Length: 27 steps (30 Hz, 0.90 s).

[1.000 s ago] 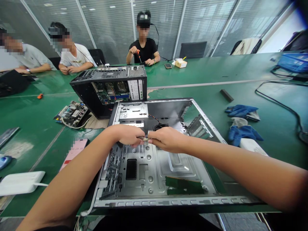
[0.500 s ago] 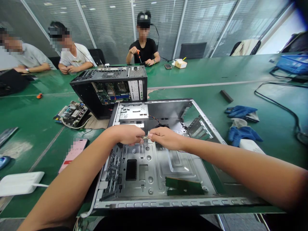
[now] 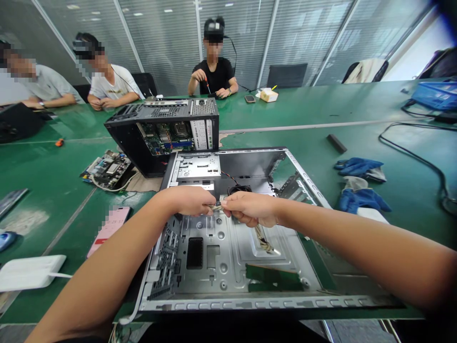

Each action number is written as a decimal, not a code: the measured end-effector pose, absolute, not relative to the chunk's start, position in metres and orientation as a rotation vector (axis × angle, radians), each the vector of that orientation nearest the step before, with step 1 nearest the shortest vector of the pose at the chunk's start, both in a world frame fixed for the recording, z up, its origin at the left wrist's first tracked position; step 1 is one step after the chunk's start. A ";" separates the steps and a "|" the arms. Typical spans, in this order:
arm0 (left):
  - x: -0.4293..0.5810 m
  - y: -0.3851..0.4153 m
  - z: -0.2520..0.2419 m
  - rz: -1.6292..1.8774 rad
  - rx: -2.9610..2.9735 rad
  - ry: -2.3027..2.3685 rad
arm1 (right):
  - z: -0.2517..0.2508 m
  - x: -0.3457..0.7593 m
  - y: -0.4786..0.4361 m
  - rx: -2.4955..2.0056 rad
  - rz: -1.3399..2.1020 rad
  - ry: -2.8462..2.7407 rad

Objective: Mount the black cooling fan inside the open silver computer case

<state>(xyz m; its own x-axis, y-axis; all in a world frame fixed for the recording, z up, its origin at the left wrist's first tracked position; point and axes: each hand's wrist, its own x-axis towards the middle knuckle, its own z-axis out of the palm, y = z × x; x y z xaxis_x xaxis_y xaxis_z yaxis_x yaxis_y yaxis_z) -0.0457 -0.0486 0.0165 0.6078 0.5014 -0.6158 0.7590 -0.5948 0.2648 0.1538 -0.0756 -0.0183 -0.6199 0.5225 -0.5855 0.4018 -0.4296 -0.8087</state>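
Note:
An open metal computer case point(image 3: 235, 247) lies on its side in front of me. Above its floor, my left hand point(image 3: 194, 200) is closed around one part of a twisted, beige cable bundle point(image 3: 264, 240). My right hand point(image 3: 252, 207) pinches the same bundle just to the right, and a short stretch shows between the two hands. From under the right hand the bundle's tail hangs toward the case floor. A black fan point(image 3: 238, 189) sits behind the right hand, partly covered by it. The drive cage point(image 3: 199, 165) is at the far left corner of the case.
Behind stands another computer case point(image 3: 123, 145) with a motherboard inside. A loose circuit board point(image 3: 109, 169), a pink phone point(image 3: 113, 221) and a white adapter point(image 3: 32, 272) lie left. Blue gloves point(image 3: 360, 200) and a black cable point(image 3: 421, 150) are right. Several people sit opposite.
My right hand has turned and shifted slightly right and down. The bundle's tail now shows below it, where it was hidden before. The left hand has barely moved.

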 end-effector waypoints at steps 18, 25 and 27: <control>-0.040 -0.051 0.022 -0.743 2.383 0.980 | -0.018 0.149 -0.083 -1.197 0.895 -2.566; -0.040 -0.051 0.024 -0.696 2.331 0.935 | -0.017 0.158 -0.085 -0.951 0.778 -2.513; -0.041 -0.051 0.023 -0.688 2.322 0.936 | -0.017 0.161 -0.084 -0.907 0.768 -2.538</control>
